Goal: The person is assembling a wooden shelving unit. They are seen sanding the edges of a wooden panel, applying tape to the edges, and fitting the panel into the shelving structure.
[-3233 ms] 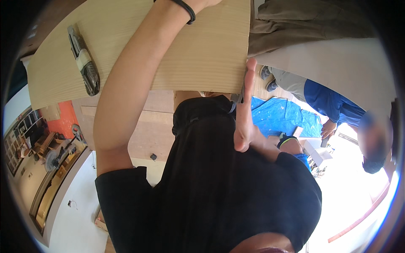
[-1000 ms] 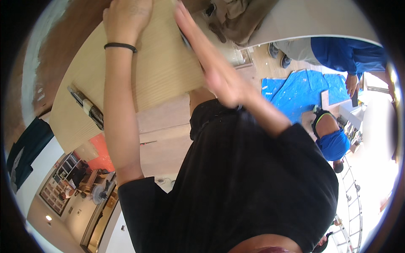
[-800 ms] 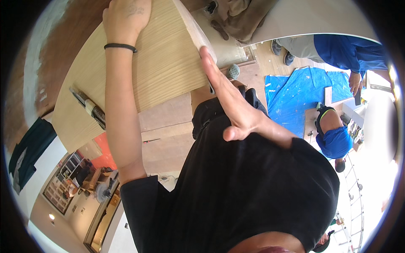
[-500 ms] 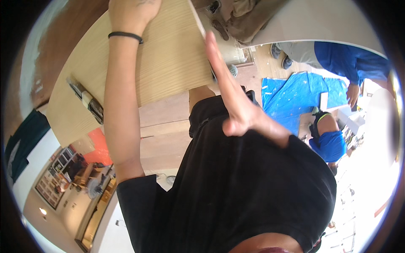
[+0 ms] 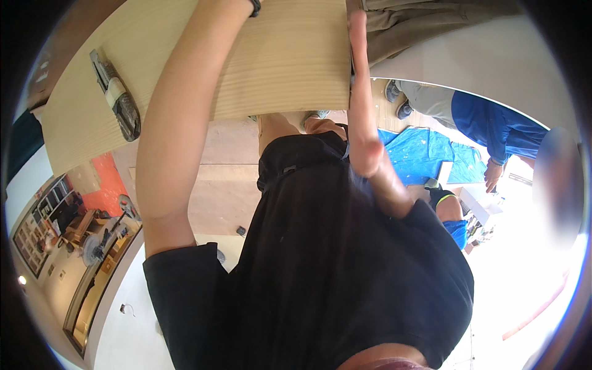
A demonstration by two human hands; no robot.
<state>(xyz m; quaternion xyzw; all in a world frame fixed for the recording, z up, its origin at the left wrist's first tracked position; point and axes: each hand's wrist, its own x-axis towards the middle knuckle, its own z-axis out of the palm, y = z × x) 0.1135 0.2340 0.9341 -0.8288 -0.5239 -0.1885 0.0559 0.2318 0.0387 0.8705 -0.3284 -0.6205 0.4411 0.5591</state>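
A pale wood-grain board [image 5: 290, 68] spans the upper part of the view. My left forearm reaches across it, and my left hand lies past the top edge, out of sight beyond the black wristband. Seen edge-on, my right hand [image 5: 364, 98] is stretched out flat along the board's right edge, fingers pointing away and thumb side toward me. It is close to that edge; whether it presses on it I cannot tell. On the left part of the board rests a utility knife [image 5: 118, 95], dark and silver with a pale wrap round its middle.
A person in a blue top [image 5: 493, 120] bends at the right beside a blue tarp [image 5: 425, 148]. Brown cloth [image 5: 419, 24] lies beyond my right hand. Wooden planks [image 5: 228, 191] show below the board; a shelf with tools [image 5: 98, 240] stands at lower left.
The board's right edge and my right hand now appear farther right and higher. My left hand has passed out of the top of the view. The knife shows higher and more fully.
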